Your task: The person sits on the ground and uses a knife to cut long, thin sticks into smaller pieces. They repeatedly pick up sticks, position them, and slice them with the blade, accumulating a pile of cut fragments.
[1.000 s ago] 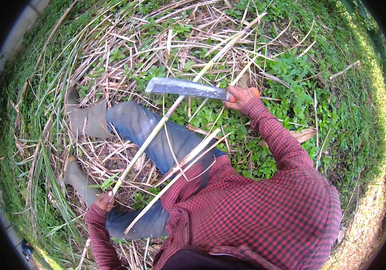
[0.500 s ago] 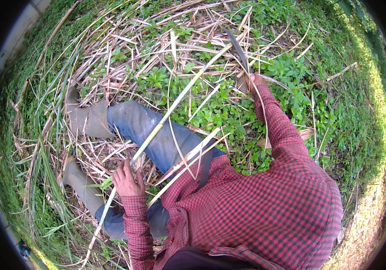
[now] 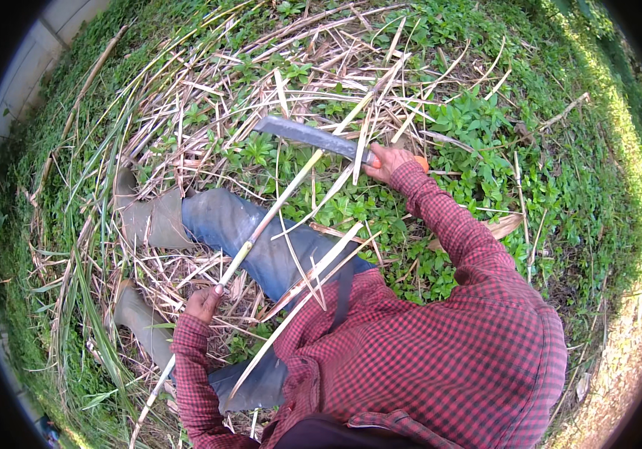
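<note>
Ground: green weeds (image 3: 485, 127) under a scatter of dry straw-coloured cut stalks (image 3: 209, 97), concrete edge at top left. Person stands in olive rubber boots (image 3: 152, 221), legs apart, probably for a stable base. Long pale green-yellow cane stalk (image 3: 276, 206) runs diagonally from left hand (image 3: 203, 303) up under the blade. Left fingers wrapped shut round its lower part, holding it off the ground. Right hand (image 3: 388, 161) fisted on the orange handle; grey flat-bladed machete (image 3: 309, 136) lies across the stalk's upper end, edge at it.
</note>
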`<state>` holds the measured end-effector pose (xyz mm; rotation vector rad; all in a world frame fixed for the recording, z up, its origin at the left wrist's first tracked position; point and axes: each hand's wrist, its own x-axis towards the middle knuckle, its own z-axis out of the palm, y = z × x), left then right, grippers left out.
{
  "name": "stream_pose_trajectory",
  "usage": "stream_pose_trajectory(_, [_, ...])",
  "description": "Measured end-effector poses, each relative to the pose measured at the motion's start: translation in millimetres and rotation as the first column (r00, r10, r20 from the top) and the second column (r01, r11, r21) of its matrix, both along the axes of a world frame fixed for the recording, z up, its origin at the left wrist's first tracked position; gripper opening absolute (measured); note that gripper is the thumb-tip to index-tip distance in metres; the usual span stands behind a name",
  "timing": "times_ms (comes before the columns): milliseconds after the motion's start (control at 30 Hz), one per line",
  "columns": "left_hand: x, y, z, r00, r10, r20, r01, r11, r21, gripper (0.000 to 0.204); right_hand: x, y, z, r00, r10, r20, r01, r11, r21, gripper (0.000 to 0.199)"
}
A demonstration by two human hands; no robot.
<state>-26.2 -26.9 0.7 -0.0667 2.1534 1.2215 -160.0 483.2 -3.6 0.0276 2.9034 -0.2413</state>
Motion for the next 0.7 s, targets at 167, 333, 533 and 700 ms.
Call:
stream_pose_trajectory(167, [32.0,-38.2,4.4,0.993,0.058,0.102,-0.057,0.998,-0.017,0.048,-57.1,92.2,-36.8,0.743,-0.668,-0.049,0.655,0.74,-0.152,0.05])
stream_pose_trajectory(333, [39.8,-37.5,-15.6,0.971,0.105,0.215,-0.123,0.99,0.069,0.048,-2.4,55.2,-1.5,0.985,-0.172,0.006,0.172,0.985,-0.005,0.056])
stream_pose_trajectory(533, [35.4,-43.3,-0.6,0.902,0.094,0.421,-0.166,0.977,0.137,0.047,-19.9,87.4,-15.1,0.925,-0.379,-0.007,0.378,0.924,-0.053,0.058])
stream_pose_trajectory(700, [31.6,-32.6,-4.2,0.977,0.117,0.178,-0.133,0.988,0.076,0.044,-55.1,131.0,-35.3,0.781,-0.599,-0.177,0.57,0.799,-0.191,0.058])
